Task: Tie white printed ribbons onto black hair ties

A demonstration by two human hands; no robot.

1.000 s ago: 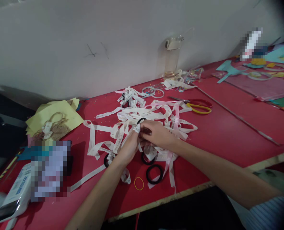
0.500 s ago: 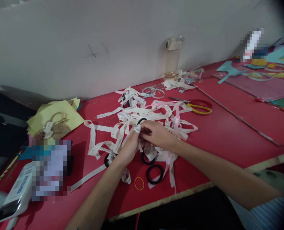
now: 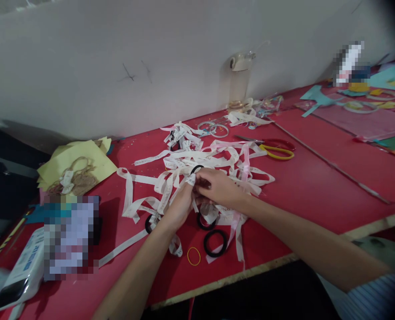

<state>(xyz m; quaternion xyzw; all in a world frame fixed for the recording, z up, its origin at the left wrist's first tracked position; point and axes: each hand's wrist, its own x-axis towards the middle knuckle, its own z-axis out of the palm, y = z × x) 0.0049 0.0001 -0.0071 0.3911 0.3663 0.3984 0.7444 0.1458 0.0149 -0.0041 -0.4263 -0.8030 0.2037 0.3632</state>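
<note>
Close together above a heap of printed white ribbon [image 3: 147,205], my left hand [image 3: 183,201] and my right hand [image 3: 215,183] meet with fingers closed. A black hair tie [image 3: 197,169] and a short piece of white printed ribbon [image 3: 191,179] show at their fingertips. The fingers partly hide both, so the exact grip of each hand is hard to see. Just below the hands lie a second black hair tie [image 3: 205,221] with ribbon on it and a bare black hair tie [image 3: 215,243]. A pink ribbon [image 3: 246,162] runs through the heap on the right.
Scissors with red and yellow handles [image 3: 277,151] lie right of the heap. A yellow rubber band [image 3: 194,256] is near the table's front edge. A clear bottle [image 3: 240,82] stands by the wall. Yellow paper [image 3: 97,162] and a white device [image 3: 27,266] are at left; a thin rod [image 3: 331,164] lies at right.
</note>
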